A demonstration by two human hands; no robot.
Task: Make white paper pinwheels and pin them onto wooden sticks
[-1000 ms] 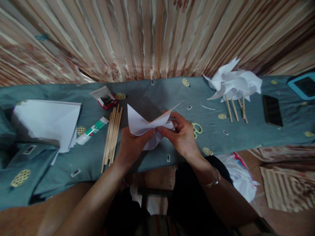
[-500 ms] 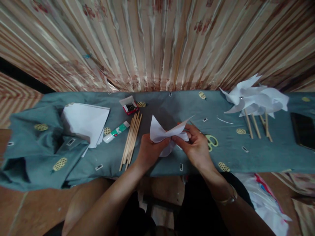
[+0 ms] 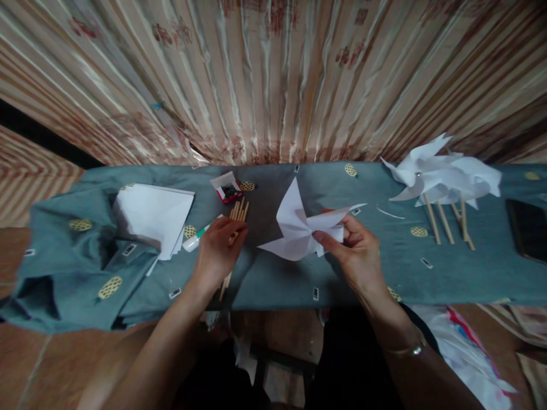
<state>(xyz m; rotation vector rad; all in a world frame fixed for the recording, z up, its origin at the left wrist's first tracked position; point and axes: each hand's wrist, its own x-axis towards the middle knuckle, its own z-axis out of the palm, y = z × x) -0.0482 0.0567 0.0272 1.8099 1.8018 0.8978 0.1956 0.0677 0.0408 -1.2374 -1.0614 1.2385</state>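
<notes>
My right hand [image 3: 356, 247] pinches a white paper pinwheel [image 3: 294, 230] at its centre, thumb in front and fingers behind. Its folded blades spread out to the left and upward. Over to the left, my left hand [image 3: 220, 245] is curled over a bundle of thin wooden sticks [image 3: 239, 210], thumb and fingertips closed on a stick there. The hand covers the middle of the bundle. A glue stick [image 3: 192, 242] with a green label lies partly beneath this hand.
Folded white paper sheets [image 3: 156, 216] lie at the left on the patterned green cloth [image 3: 273, 285]. An open red box [image 3: 228, 191] of small dark pieces stands behind the sticks. Pinwheels on sticks [image 3: 444, 176] and a dark phone [image 3: 527, 228] lie at the right. A pleated curtain [image 3: 273, 85] hangs behind.
My left hand has let go of the paper pinwheel and moved left onto the wooden sticks. The pinwheel, now in my right hand alone, has turned so its blades face up. The scissors are now hidden.
</notes>
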